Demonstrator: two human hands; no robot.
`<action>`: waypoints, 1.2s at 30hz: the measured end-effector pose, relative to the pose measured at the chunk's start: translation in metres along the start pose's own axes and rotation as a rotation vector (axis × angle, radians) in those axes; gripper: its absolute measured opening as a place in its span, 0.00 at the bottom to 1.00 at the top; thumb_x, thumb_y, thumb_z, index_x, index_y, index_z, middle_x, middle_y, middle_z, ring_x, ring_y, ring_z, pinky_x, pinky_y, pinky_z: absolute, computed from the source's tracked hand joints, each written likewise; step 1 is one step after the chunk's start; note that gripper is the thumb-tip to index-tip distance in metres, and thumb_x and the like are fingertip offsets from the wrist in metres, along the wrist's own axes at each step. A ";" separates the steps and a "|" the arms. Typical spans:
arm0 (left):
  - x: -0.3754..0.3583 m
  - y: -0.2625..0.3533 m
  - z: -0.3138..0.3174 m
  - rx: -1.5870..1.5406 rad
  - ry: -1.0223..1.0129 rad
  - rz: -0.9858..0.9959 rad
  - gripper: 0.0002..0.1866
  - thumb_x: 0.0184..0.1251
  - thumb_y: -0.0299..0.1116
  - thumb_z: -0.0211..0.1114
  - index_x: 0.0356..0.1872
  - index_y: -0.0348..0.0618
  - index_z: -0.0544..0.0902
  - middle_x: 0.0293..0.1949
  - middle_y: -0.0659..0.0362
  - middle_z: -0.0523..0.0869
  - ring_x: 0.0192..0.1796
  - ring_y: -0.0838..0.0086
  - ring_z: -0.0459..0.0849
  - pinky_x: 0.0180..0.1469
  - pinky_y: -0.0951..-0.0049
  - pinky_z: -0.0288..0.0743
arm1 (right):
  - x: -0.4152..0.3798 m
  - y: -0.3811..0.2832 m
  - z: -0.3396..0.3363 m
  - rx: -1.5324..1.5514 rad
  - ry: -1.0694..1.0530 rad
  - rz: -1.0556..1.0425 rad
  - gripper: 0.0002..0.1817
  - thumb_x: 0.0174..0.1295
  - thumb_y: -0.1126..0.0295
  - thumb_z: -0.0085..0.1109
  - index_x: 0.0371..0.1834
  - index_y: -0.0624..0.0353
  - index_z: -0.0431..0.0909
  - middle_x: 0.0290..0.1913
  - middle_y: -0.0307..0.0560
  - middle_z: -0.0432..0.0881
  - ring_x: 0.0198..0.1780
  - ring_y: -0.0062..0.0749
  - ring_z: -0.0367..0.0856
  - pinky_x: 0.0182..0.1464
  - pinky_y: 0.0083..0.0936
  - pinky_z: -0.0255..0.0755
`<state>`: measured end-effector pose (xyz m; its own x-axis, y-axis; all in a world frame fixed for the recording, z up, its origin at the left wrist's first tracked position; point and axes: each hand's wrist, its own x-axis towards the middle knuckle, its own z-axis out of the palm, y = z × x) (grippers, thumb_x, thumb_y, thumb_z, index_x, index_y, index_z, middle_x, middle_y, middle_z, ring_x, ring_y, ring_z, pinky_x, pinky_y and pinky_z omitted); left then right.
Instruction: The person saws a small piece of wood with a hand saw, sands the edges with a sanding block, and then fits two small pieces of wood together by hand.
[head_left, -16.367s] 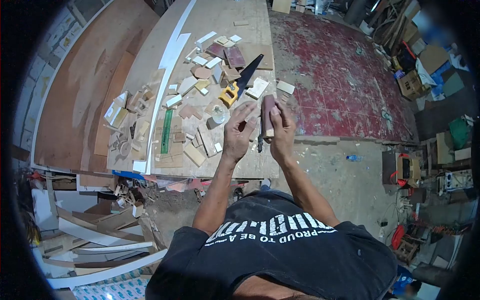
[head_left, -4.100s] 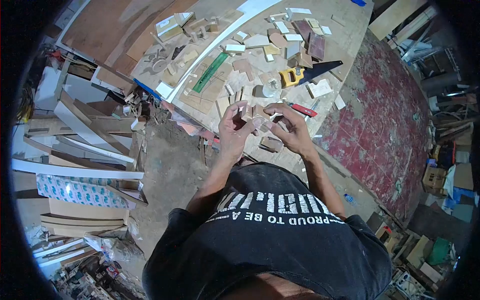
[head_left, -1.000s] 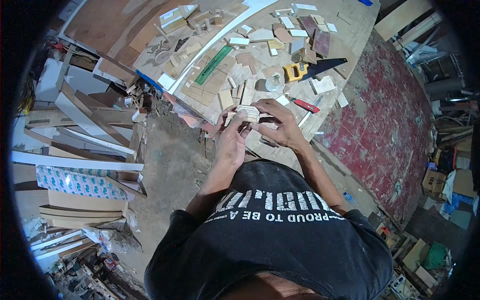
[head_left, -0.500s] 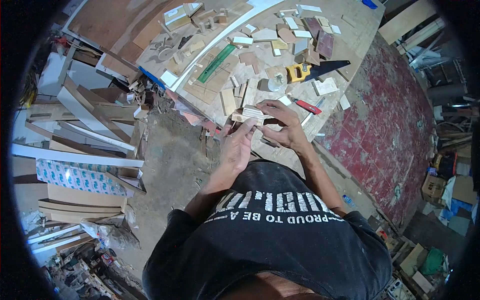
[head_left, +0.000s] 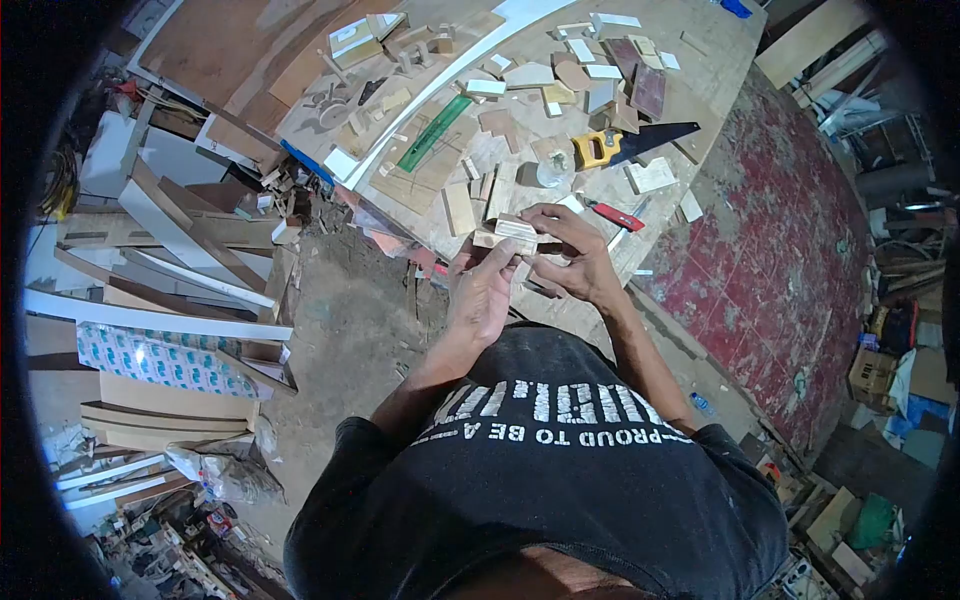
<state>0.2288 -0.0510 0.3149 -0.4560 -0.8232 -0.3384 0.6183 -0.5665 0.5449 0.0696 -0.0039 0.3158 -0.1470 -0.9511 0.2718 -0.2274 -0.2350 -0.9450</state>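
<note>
Small pale wooden blocks (head_left: 514, 229) lie together between my two hands, just above the near edge of the workbench (head_left: 440, 215). My left hand (head_left: 482, 290) grips them from the left and below, its thumb pressed along the near face. From the right, my right hand (head_left: 575, 252) closes thumb and fingers around their other end. Part of the wood is covered by my fingers. A red utility knife (head_left: 614, 215) lies just beyond my right hand. Short wooden strips (head_left: 458, 207) rest beyond my left hand.
A yellow-handled handsaw (head_left: 640, 143), a clear cup (head_left: 552, 170), a green ruler (head_left: 435, 133) and several wood offcuts (head_left: 651, 175) lie on the bench. A long white curved strip (head_left: 430, 90) crosses it. Curved boards (head_left: 165, 310) are stacked at left, and a red floor (head_left: 770, 260) spreads at right.
Both hands keep hold of the wooden blocks, which have shifted slightly right and down in view. My left thumb and right fingers have moved a little on them.
</note>
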 end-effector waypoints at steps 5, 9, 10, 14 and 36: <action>0.002 -0.003 -0.004 0.000 0.012 -0.017 0.17 0.62 0.18 0.65 0.52 0.41 0.76 0.48 0.59 0.83 0.50 0.75 0.82 0.53 0.75 0.76 | -0.002 0.002 0.000 0.047 -0.001 0.015 0.24 0.54 0.78 0.66 0.57 0.61 0.79 0.58 0.50 0.76 0.58 0.36 0.77 0.54 0.31 0.81; 0.002 -0.004 -0.005 0.001 -0.006 -0.026 0.18 0.63 0.19 0.65 0.54 0.43 0.76 0.49 0.60 0.82 0.50 0.76 0.81 0.53 0.76 0.75 | -0.003 0.003 0.001 0.065 0.015 0.049 0.28 0.49 0.78 0.67 0.58 0.62 0.79 0.58 0.52 0.77 0.57 0.35 0.78 0.53 0.26 0.77; 0.002 -0.005 -0.007 0.017 -0.020 -0.038 0.18 0.65 0.21 0.65 0.55 0.46 0.76 0.50 0.62 0.82 0.51 0.78 0.80 0.53 0.77 0.74 | -0.003 0.003 0.002 0.071 0.015 0.054 0.28 0.49 0.77 0.67 0.58 0.62 0.79 0.59 0.52 0.78 0.57 0.35 0.77 0.53 0.26 0.76; 0.004 -0.006 -0.008 0.017 -0.021 -0.050 0.19 0.65 0.20 0.65 0.55 0.45 0.75 0.51 0.62 0.82 0.51 0.78 0.81 0.54 0.77 0.74 | -0.003 0.005 0.001 0.071 0.015 0.051 0.28 0.50 0.77 0.67 0.59 0.62 0.78 0.59 0.53 0.78 0.59 0.36 0.77 0.56 0.27 0.74; 0.009 -0.001 0.008 0.045 -0.101 -0.037 0.17 0.63 0.20 0.65 0.53 0.38 0.77 0.50 0.55 0.83 0.52 0.72 0.82 0.58 0.71 0.76 | 0.000 -0.009 0.001 0.104 0.133 0.159 0.21 0.59 0.71 0.66 0.57 0.57 0.81 0.51 0.40 0.81 0.28 0.08 0.65 0.23 0.10 0.54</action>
<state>0.2193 -0.0575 0.3175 -0.5412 -0.7926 -0.2809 0.5717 -0.5918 0.5683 0.0731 -0.0020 0.3242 -0.2998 -0.9447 0.1332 -0.0921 -0.1103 -0.9896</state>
